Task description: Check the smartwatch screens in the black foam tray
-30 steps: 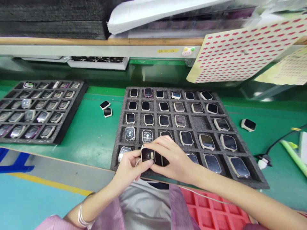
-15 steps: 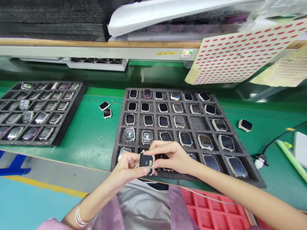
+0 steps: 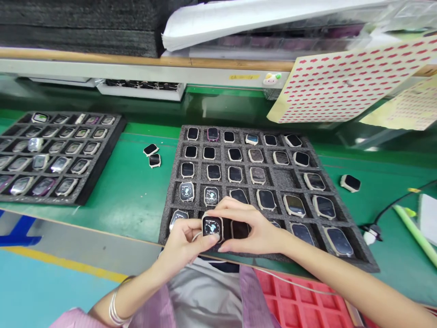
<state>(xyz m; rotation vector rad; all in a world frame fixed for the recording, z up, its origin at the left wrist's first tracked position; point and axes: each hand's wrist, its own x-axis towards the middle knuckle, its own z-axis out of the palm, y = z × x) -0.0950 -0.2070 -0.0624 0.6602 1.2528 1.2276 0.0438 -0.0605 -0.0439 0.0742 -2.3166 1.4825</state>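
Note:
A smartwatch body [image 3: 212, 228] without a strap, its dial lit, is held over the front edge of the dark foam tray [image 3: 283, 178]. My left hand [image 3: 186, 241] grips it with the thumb across the lower part of the screen. A thin white cable shows by the left fingers. My right hand [image 3: 254, 228] has its fingers spread beside the watch; a fingertip lies at the top edge and the thumb is apart below. Several similar watches sit in the tray's compartments, including a lit watch [image 3: 211, 196] just behind my hands.
Another foam tray [image 3: 102, 168] of watches stands at left. Two loose watches [image 3: 154, 160] lie between the trays, and one watch [image 3: 350, 182] lies at right near a black cable [image 3: 392, 202]. A sticker sheet [image 3: 334, 86] hangs from the shelf. Below the table is a red tray [image 3: 300, 296].
The held watch's screen has gone from mostly dark to a bright dial. My right thumb has moved away from the watch, and the small yellowish patch on its screen is gone from view.

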